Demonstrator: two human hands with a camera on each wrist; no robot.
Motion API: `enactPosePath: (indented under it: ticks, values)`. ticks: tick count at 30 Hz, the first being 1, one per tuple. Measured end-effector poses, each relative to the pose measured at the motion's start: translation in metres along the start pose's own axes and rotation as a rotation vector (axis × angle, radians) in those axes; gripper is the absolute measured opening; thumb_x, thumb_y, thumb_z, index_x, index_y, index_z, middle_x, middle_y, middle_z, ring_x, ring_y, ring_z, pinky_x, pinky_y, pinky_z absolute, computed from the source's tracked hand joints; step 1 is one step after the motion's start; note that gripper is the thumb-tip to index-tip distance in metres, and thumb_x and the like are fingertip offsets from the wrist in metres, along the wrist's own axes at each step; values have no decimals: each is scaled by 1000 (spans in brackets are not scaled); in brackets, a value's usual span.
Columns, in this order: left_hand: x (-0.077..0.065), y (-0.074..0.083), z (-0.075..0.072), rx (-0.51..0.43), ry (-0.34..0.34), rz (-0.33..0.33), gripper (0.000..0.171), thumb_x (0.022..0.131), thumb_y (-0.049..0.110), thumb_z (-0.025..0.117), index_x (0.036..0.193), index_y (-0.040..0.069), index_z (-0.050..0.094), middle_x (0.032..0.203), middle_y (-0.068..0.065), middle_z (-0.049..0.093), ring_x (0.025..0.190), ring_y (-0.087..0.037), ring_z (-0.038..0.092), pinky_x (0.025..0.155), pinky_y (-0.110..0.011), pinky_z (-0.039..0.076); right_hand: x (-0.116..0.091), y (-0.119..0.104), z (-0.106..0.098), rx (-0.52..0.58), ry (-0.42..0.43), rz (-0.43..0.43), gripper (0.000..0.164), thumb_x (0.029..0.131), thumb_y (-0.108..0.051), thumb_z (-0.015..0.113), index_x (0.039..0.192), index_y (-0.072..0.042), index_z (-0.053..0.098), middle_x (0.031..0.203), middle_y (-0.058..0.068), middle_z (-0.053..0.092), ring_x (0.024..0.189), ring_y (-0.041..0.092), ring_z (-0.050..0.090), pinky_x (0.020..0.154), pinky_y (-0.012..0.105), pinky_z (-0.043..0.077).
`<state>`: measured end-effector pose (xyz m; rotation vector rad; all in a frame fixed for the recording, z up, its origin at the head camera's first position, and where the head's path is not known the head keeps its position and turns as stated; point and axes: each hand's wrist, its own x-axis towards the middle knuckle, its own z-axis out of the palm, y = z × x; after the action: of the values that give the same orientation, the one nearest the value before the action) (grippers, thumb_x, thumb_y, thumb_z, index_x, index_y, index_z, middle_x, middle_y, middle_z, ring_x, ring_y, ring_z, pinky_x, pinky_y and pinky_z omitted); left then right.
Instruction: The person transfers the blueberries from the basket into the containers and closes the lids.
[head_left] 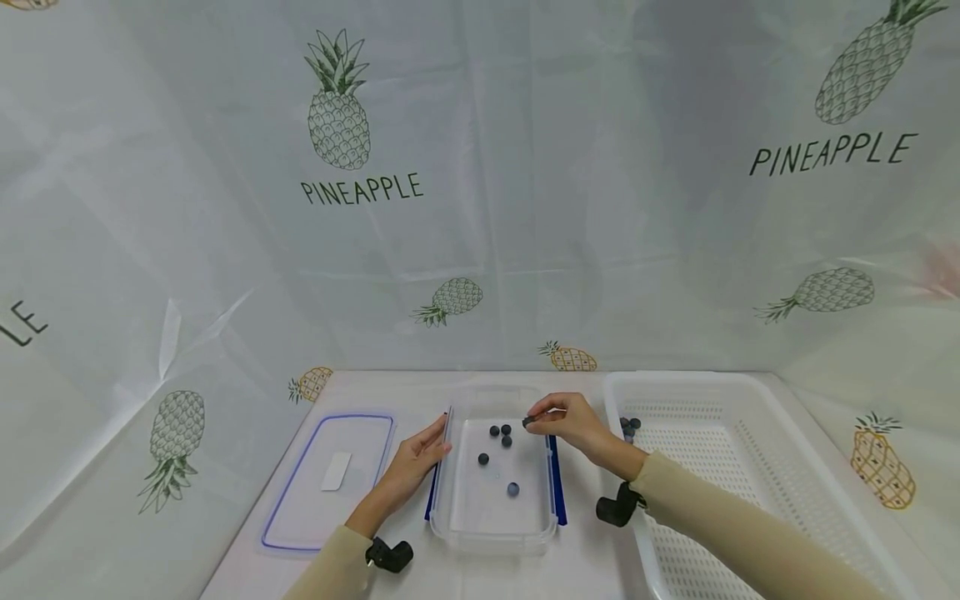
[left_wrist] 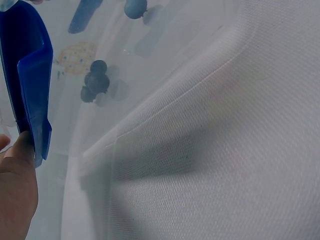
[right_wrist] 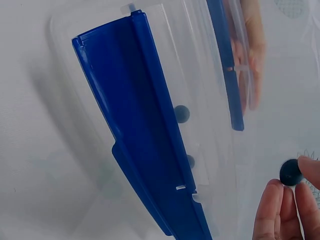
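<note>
My right hand (head_left: 573,421) pinches a blueberry (head_left: 528,422) between thumb and fingertips, over the right rim of a clear plastic container (head_left: 495,533). In the right wrist view the same dark, round berry (right_wrist: 291,172) shows at the fingertips. Several blueberries (head_left: 483,458) lie spread over the container's floor, a few of them clustered toward the far end. At the container's left side, my left hand (head_left: 412,458) grips the wall beside a blue side latch (left_wrist: 35,85). The other blue latch (right_wrist: 135,110) hangs down along the right side.
A white perforated basket (head_left: 705,383) stands at the right, with several blueberries (head_left: 630,427) by its left wall. To the left lies a clear lid with a blue seal (head_left: 307,492) and a white label (head_left: 337,472). A pineapple-printed sheet (head_left: 525,208) hangs behind the table.
</note>
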<state>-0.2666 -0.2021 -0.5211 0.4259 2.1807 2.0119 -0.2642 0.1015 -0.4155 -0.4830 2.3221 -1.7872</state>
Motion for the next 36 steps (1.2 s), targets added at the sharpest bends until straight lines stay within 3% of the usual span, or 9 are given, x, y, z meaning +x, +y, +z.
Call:
enactPosePath:
  ticks: [9,17,29,36]
  values:
    - [-2,5,0,4,-29,-1,58,94,16,53,145,7,25,150,-4,22,135,-22,23,100,-17,31,-1,0,-4,4,17,-1,20,79,-5,70,96,4,64,101,25,62,88,29,63,78,34,52]
    - [0,-3,0,5,-21,55,61,93,21,56,144,5,26,149,-8,22,135,-27,23,100,-19,32,10,29,-23,38,56,-2,29,77,-13,74,100,3,65,97,15,66,85,21,65,81,34,52]
    - [1,-3,-1,22,-16,56,59,94,16,54,144,3,26,149,-11,21,134,-23,24,100,-17,30,0,31,-52,55,104,-22,31,77,-15,75,101,2,64,101,19,63,88,24,64,87,37,49]
    - [0,-3,0,-3,-25,39,60,94,19,54,144,5,26,150,-7,21,135,-20,24,100,-17,31,-8,34,-69,19,147,-22,34,79,-19,73,104,2,63,103,18,63,90,23,63,83,34,51]
